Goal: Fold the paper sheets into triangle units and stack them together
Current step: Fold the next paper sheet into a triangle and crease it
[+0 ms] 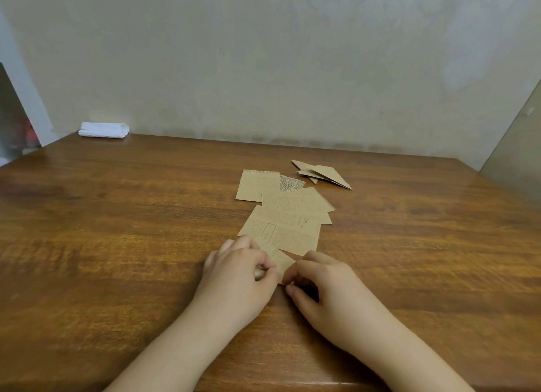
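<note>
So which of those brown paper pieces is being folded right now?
The small piece nearest the person, pinched between the left hand and right hand. The flat sheets and finished triangles beyond lie untouched.

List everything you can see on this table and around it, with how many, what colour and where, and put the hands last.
flat paper sheets: several overlapping, exact count unclear, kraft brown with print, middle of the table just beyond the hands
sheet being folded: one, kraft brown, between the two hands at the near end of the spread
folded triangle units: a small pile, count unclear, kraft brown, beyond and right of the flat sheets
folded white cloth: one, white, far left corner by the wall
table: one, brown wood grain, fills the lower view
wall: pale beige, behind the table
left hand: pinches the sheet's left side
right hand: pinches its right side
</note>
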{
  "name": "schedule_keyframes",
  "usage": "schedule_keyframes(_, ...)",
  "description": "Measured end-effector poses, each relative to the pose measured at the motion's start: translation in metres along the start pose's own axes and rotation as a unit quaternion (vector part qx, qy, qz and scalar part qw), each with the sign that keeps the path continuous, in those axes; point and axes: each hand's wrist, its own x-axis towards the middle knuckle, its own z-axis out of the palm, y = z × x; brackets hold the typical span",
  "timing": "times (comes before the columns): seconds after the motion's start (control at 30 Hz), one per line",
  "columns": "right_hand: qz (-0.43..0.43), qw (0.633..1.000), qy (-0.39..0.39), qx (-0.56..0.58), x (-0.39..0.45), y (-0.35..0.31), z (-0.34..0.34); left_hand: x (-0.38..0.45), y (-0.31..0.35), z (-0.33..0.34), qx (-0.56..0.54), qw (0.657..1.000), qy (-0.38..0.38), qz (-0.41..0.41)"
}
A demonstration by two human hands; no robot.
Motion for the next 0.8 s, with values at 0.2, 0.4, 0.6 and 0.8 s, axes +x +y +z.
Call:
schedule_keyframes(0.2,0.02,1.0,0.002,0.015,0.005,-0.001,0.001,-0.001,0.0,0.002,-0.001,1.0,0.01,0.003)
schedule_keyframes(0.4,0.135,0.99,0.009,-0.035,0.018,-0.005,0.011,-0.002,-0.002,0.003,0.0,1.0,0.012,0.009)
schedule_keyframes(0.6,0.218,0.975,0.017,-0.042,0.018,-0.007,0.013,-0.003,-0.002,0.003,-0.005,1.0,0.014,0.011)
schedule_keyframes(0.8,0.269,0.962,0.02,-0.05,0.017,-0.006,0.005,-0.002,-0.003,0.004,0.001,1.0,0.014,0.011)
